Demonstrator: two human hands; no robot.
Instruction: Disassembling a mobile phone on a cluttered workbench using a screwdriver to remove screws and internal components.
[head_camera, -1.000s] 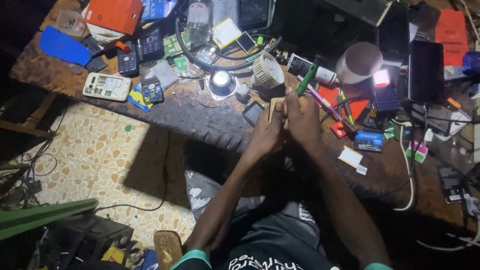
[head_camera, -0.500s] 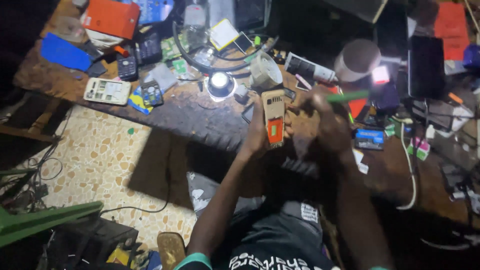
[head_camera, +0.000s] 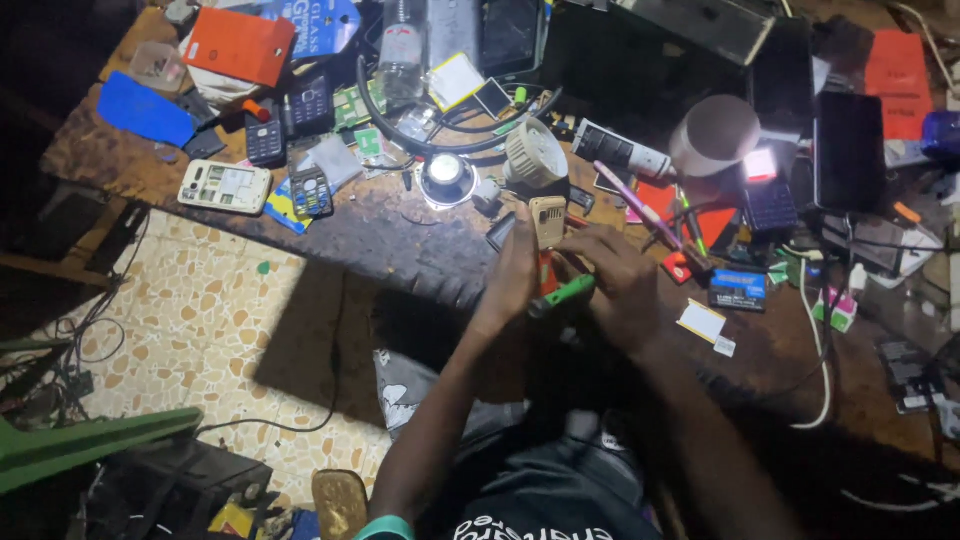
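Big dark wooden workbench (head_camera: 400, 245) runs across in front of both hands, cluttered w/ phone parts. Beyond the right hand, a black box-like unit (head_camera: 640, 50) sits at the far edge, & further right a dark tablet (head_camera: 848, 150) stands near a pale round tub (head_camera: 715, 135). Far left of the left hand lies an orange box (head_camera: 238, 45) w/ a blue flat sheet (head_camera: 145, 110) beside it. Nearer, left of the left hand, a white opened phone body (head_camera: 224, 186) lies face up, a black keypad phone (head_camera: 266, 140) just behind it. Straight ahead of the hands a lit round lamp (head_camera: 446, 175) glows, a cream ribbed disc (head_camera: 535, 157) just right of it. Left hand (head_camera: 512, 275) is curled closed around the lower part of a small tan phone (head_camera: 547, 222), holding it upright just above the bench edge, between both hands; an orange-red strip shows below it, can't tell what. Right hand (head_camera: 620, 285) is closed on a green-handled tool (head_camera: 565, 293), which lies across under the phone, pointing toward the left hand; tip hidden. Right of the right hand, small white card (head_camera: 701, 321) & a blue-black packet (head_camera: 737, 288) lie on the bench, white cable (head_camera: 822, 360) trailing past them.
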